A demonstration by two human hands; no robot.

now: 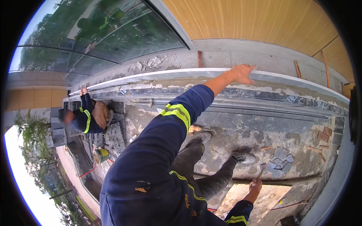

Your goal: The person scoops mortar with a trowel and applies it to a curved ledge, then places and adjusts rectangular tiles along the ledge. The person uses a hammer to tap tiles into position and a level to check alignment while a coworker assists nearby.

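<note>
Head view, L hand at long pale slab edge, upper ctr of frame (contact hard to tell), thumb & fingers apart, R hand lower right, fingers clamped on wood-handled tool, grey stone pcs nearby, co-worker mid-left

Left arm outstretched, the left grip is splayed while the right grip curls.
</note>
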